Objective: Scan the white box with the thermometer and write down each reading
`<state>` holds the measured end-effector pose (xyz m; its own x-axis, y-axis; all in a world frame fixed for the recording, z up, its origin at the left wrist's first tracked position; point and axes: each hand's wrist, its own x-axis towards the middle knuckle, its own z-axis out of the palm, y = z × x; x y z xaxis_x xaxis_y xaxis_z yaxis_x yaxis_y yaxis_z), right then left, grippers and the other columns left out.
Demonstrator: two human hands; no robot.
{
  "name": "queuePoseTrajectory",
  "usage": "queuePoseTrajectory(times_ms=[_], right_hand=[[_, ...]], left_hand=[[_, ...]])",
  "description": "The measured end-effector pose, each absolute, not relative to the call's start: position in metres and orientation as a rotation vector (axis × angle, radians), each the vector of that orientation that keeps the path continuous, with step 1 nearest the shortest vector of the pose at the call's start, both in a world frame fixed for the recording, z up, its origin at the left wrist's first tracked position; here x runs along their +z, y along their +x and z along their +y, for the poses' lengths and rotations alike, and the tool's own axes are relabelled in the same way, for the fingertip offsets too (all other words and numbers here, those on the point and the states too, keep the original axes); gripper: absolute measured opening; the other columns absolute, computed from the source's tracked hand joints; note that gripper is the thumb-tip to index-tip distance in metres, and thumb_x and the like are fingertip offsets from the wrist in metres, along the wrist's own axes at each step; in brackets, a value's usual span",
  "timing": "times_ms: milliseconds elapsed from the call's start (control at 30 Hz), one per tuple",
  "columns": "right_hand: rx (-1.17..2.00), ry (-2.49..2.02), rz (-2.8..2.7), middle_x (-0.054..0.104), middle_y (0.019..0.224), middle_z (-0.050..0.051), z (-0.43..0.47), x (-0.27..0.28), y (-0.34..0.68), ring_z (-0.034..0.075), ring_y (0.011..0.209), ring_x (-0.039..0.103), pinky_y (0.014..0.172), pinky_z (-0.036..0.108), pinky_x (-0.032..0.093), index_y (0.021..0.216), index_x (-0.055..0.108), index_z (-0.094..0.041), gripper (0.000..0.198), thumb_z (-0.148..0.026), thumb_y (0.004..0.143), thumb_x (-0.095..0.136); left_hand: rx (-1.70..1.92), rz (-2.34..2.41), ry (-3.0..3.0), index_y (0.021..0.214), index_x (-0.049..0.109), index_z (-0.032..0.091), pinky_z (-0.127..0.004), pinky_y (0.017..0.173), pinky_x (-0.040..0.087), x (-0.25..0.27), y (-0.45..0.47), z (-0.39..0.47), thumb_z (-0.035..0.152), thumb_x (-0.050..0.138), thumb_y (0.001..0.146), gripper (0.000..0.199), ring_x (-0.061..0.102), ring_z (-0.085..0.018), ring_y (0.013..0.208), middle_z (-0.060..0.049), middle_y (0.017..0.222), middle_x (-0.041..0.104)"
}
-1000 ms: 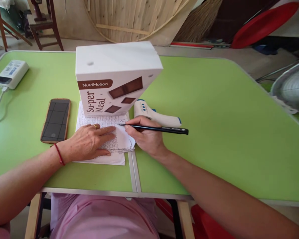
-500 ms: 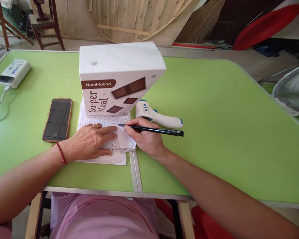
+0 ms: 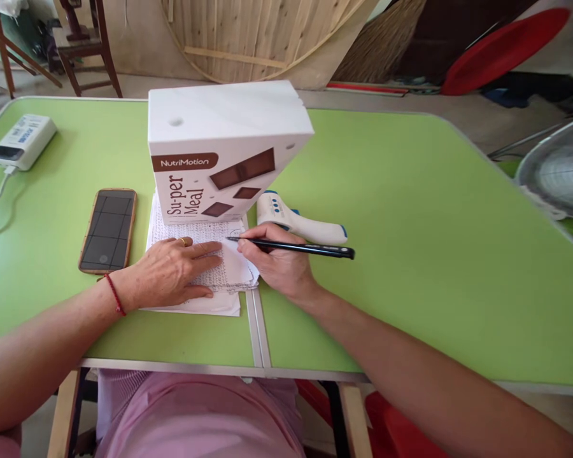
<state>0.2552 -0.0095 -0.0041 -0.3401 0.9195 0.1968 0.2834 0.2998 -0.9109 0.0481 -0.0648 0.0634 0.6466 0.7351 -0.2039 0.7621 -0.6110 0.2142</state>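
Note:
Sheets of paper (image 3: 232,267) covered in dense handwriting lie stacked on the green table. My left hand (image 3: 174,270) rests flat on them with its fingers spread. Between the thumb and fingers of my right hand (image 3: 284,264) is a black pen (image 3: 310,248), its tip at the paper's upper right part, near a small drawn round mark. A white "NutriMotion Su-per Meal" box (image 3: 229,114) stands upright on the far part of the sheets and hides some of them. Just beyond my right hand lies a white and blue infrared thermometer (image 3: 310,226).
A smartphone (image 3: 109,229) in a brown case lies left of the papers. Farther left, a white power bank (image 3: 23,141) has a cable plugged in. The green table (image 3: 410,254) has a metal seam under the papers. Behind it stand a wooden chair (image 3: 86,48) and a round wooden panel (image 3: 262,32).
The whole view has shifted slightly, so most things sit a little farther left. My right hand and pen have moved very slightly; my left hand stays on the paper.

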Motion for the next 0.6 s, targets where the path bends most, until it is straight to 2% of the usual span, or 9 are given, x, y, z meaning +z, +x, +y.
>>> queuePoseTrajectory(times_ms=[200, 433, 600], right_hand=[[1.042, -1.076, -1.823, 0.066, 0.063, -0.002, -0.0084, -0.0039, 0.2552, 0.011, 0.054, 0.057, 0.053, 0.023, 0.047, 0.072, 0.061, -0.020, 0.006, -0.023, 0.077, 0.059], [1.046, -1.072, -1.816, 0.064, 0.062, -0.002, -0.0095, -0.0040, 0.2558, 0.011, 0.053, 0.056, 0.052, 0.023, 0.046, 0.070, 0.060, -0.020, 0.007, -0.023, 0.076, 0.060], [1.054, -1.083, -1.808, 0.064, 0.062, -0.003, -0.0099, -0.0033, 0.2555, 0.011, 0.053, 0.055, 0.051, 0.023, 0.046, 0.072, 0.060, -0.020, 0.007, -0.023, 0.077, 0.060]], left_hand=[[-0.128, 1.206, 2.589, 0.127, 0.059, 0.018, -0.040, 0.073, 0.053, 0.0632, 0.0472, -0.0652, 0.050, 0.058, 0.093, 0.047, 0.064, -0.024, 0.081, -0.005, 0.144, 0.051], [-0.116, 1.201, 2.591, 0.126, 0.059, 0.017, -0.039, 0.072, 0.053, 0.0624, 0.0475, -0.0652, 0.049, 0.058, 0.093, 0.047, 0.064, -0.023, 0.082, -0.007, 0.143, 0.051], [-0.148, 1.210, 2.556, 0.128, 0.058, 0.018, -0.041, 0.074, 0.054, 0.0634, 0.0476, -0.0645, 0.049, 0.057, 0.093, 0.047, 0.064, -0.025, 0.085, -0.004, 0.145, 0.049]])
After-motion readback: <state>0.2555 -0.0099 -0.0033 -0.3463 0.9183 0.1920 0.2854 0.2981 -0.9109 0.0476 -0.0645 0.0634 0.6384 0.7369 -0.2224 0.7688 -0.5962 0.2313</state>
